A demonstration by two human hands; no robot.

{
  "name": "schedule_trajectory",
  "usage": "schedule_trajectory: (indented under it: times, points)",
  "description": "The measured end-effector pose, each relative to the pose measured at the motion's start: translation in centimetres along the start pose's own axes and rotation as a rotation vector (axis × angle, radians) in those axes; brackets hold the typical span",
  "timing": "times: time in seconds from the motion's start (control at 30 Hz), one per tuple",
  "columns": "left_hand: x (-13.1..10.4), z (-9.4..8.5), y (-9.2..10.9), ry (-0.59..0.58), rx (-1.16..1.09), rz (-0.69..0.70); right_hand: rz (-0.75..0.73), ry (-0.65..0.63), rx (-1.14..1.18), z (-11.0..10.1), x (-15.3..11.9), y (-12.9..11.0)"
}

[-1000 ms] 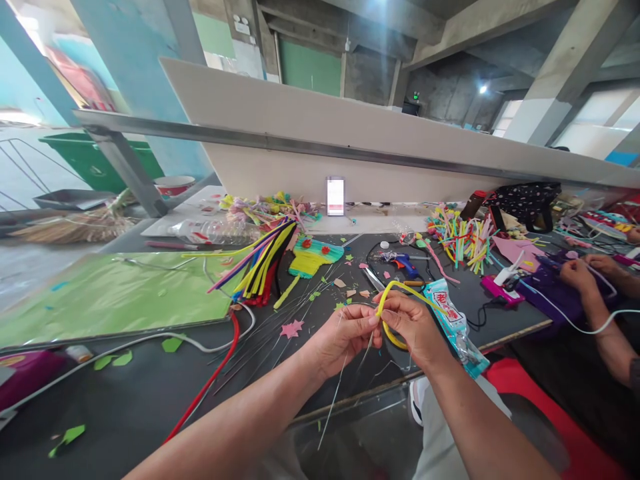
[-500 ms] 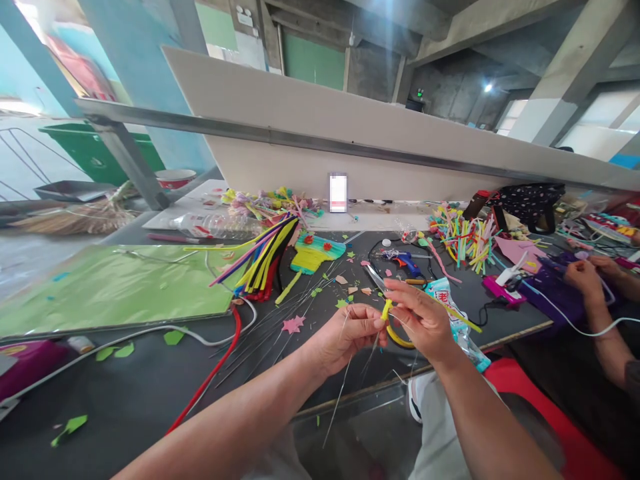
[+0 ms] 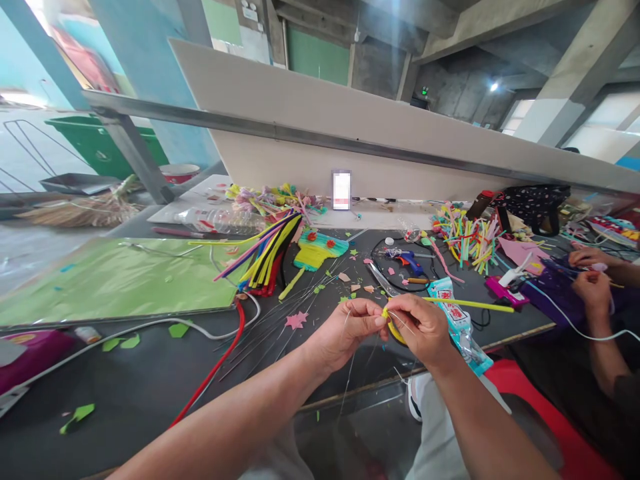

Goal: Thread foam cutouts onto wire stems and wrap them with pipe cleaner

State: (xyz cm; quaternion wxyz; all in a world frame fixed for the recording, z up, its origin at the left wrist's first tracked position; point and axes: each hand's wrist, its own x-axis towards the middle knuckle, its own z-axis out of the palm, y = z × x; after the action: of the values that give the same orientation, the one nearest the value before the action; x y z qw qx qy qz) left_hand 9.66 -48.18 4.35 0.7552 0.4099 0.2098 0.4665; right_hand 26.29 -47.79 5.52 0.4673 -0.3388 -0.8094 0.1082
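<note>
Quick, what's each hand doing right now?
Left hand: closed, pinching a thin wire.
Right hand: closed on a yellow pipe cleaner.

you have two hands of your own at work, the left hand (image 3: 345, 330) and the right hand (image 3: 423, 327), sharing one yellow pipe cleaner (image 3: 470, 305). two more hands (image 3: 593, 290) belong to a co-worker at your right. on the table (image 3: 150, 393) lie one green sheet (image 3: 110, 280), one red pipe cleaner (image 3: 220, 367), one blue glue gun (image 3: 407, 261), one pair of scissors (image 3: 377, 279), one pink star (image 3: 296, 320), one snack packet (image 3: 457, 320) and one phone (image 3: 341, 190) standing at the back.
</note>
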Motion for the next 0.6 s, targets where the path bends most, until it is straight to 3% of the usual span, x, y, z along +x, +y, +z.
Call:
schedule_trajectory:
  times: [0.37, 0.6]
  points:
    - [0.0, 0.27, -0.01, 0.071, 0.017, 0.023, 0.019, 0.009, 0.044, 0.19, -0.11, -0.33]
    - [0.1, 0.06, -0.32, 0.08, 0.021, 0.05, 0.195, -0.042, 0.173, 0.22, -0.71, -0.88]
